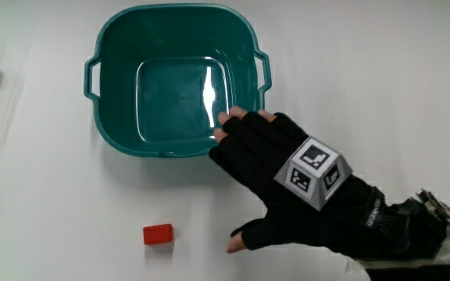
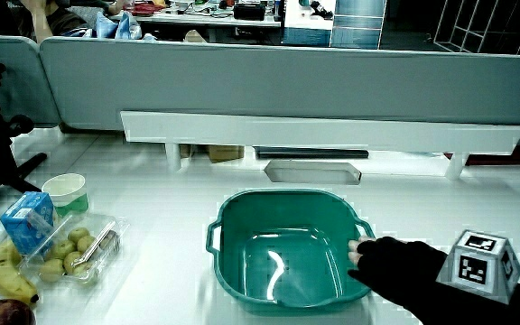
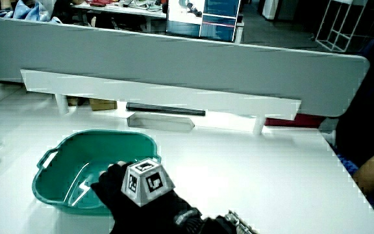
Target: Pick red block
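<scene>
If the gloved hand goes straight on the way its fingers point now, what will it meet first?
Probably the teal basin: the hand already has its fingertips at the basin's rim, pointing into it. The red block lies nearer to the person, off that line. Height above the rim is unclear.

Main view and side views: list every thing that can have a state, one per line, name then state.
red block: lying flat on the table, not held, nearer to the person than the basin.
teal basin: upright, holds nothing.
hand: fingers spread, holding nothing, fingertips at the basin's rim.
clear fruit tray: on the table, holding small green fruits.
banana: lying beside the tray.
</scene>
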`<state>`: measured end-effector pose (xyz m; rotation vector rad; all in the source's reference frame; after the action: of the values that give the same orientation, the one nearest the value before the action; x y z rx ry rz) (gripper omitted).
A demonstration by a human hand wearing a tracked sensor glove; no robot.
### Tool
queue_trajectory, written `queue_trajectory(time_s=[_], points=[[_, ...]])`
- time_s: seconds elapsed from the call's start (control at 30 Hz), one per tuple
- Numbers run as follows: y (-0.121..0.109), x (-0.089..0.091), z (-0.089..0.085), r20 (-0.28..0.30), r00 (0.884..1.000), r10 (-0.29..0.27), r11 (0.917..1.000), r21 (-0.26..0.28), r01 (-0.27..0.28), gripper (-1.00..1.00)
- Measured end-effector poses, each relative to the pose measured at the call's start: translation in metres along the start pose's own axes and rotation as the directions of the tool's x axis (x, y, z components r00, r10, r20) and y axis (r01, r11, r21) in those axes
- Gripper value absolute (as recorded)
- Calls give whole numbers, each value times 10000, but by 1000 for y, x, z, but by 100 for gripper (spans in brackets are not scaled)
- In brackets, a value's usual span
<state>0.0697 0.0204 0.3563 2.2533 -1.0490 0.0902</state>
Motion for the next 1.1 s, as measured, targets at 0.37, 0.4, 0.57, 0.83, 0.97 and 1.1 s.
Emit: queue_trajectory(time_s=[0.37, 0.4, 0.57, 0.83, 0.97, 1.1], points=[[21, -31, -9, -14, 9966, 819, 9959, -377, -819, 0], [22, -33, -10, 178, 9965, 816, 9963, -292, -811, 0], [33, -43, -17, 27, 9950, 994, 9938, -508, -991, 0], [48, -56, -24, -80, 9919, 1266, 9885, -818, -1269, 0], [49, -65, -22, 527, 9892, 1367, 9903, -315, -1351, 0], [57, -68, -29, 140, 9883, 1520, 9861, -705, -1507, 0]])
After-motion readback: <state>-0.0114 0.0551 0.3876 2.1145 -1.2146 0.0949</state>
